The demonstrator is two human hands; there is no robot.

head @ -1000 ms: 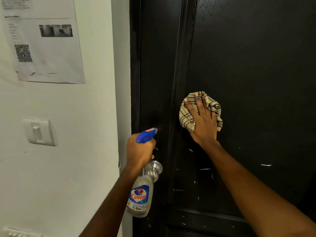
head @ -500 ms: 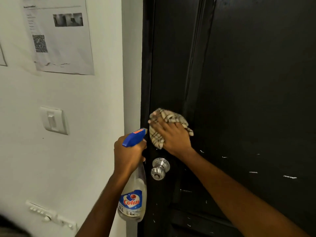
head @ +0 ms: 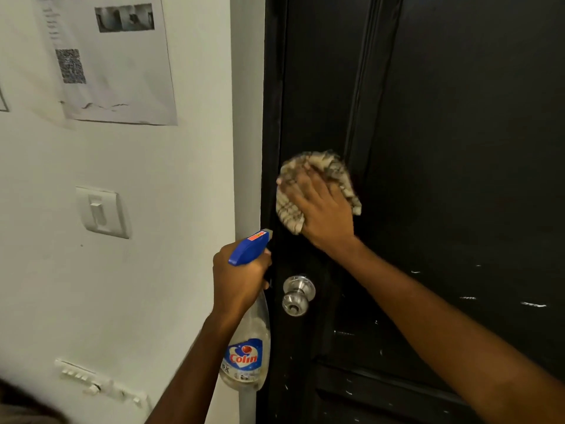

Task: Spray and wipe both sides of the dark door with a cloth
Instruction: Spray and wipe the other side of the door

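Note:
The dark door (head: 452, 148) fills the right half of the view, with white flecks low on its panel. My right hand (head: 324, 209) presses a crumpled beige checked cloth (head: 308, 169) flat against the door's left stile, above the silver round knob (head: 296, 293). The cloth and fingers are blurred. My left hand (head: 240, 275) grips the neck of a clear spray bottle (head: 247, 356) with a blue trigger head (head: 249, 246). The bottle sits just left of the knob, its nozzle pointing at the door's edge.
A white wall (head: 171, 270) lies left of the door frame. It carries a printed paper sheet (head: 113, 59) with a QR code, a white light switch (head: 102, 212), and a white strip fitting (head: 97, 384) low down.
My right hand carried the cloth from the door's panel left and down to the stile by the knob, then up a little. The bottle hand stayed near the knob.

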